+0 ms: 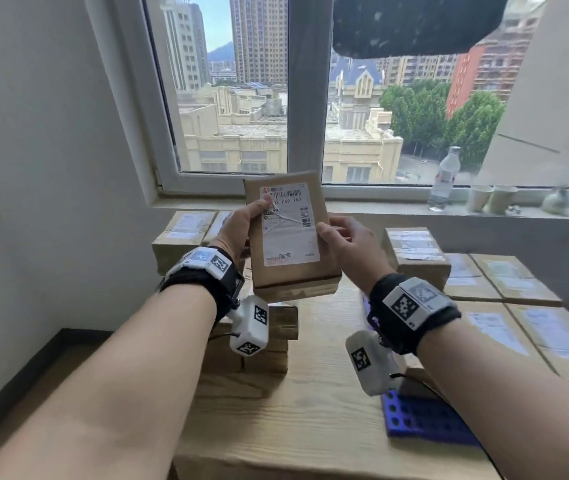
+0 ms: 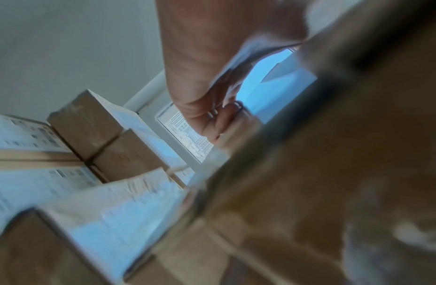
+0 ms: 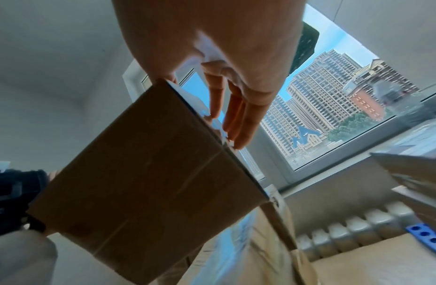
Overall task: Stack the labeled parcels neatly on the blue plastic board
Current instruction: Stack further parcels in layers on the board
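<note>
Left hand [image 1: 238, 225] and right hand [image 1: 343, 242] gripping flat rectangular cardboard parcel [image 1: 290, 237], perforated blue board [image 1: 421, 422] below

High-rise parcel room: stacked labeled parcels [image 1: 504, 282]

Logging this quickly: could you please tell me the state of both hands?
Left hand: grips the labeled parcel.
Right hand: holds the same parcel's right edge.
</note>
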Tool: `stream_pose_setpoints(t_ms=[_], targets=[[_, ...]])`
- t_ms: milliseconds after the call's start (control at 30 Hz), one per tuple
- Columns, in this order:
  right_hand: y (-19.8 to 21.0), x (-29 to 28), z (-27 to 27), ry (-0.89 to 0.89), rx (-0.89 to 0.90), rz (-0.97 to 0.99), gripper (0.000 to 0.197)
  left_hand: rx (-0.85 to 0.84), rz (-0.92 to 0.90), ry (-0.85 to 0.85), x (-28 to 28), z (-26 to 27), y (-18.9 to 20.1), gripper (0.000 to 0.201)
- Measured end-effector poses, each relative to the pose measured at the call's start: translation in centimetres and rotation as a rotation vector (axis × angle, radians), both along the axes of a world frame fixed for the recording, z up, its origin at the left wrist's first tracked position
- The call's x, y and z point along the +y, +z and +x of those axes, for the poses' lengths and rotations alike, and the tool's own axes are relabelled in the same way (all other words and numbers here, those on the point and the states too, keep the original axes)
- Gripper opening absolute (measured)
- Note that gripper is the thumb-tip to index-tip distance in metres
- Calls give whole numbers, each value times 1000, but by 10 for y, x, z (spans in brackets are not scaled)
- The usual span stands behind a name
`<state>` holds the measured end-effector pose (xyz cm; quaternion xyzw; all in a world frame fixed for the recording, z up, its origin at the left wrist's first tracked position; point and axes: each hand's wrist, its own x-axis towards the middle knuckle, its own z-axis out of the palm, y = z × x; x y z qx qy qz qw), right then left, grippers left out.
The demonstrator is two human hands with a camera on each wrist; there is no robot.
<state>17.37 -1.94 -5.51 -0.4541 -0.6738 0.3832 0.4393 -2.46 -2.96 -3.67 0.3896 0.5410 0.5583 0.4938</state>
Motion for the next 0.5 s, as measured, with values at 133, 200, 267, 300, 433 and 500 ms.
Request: stream_pose_setpoints(t_ms=[133, 200, 267, 300, 433, 500], targets=[[-1, 9, 66, 2, 24, -63, 56, 50, 1, -45, 17, 66, -3, 76], [-1, 13, 99, 0, 64, -111, 54, 70, 1, -76, 21, 102, -3, 65], [-2, 13, 132, 24, 105, -163, 52, 82, 5, -103, 27, 136, -4, 61], [-2, 13, 149, 53, 122, -189, 47, 97, 7, -117, 30, 153, -5, 60], [-7, 14, 214, 123, 150, -267, 28, 140, 20, -128, 44, 219, -11, 39], [-11, 16, 245, 112, 153, -290, 31, 159, 7, -146, 53, 248, -18, 41]])
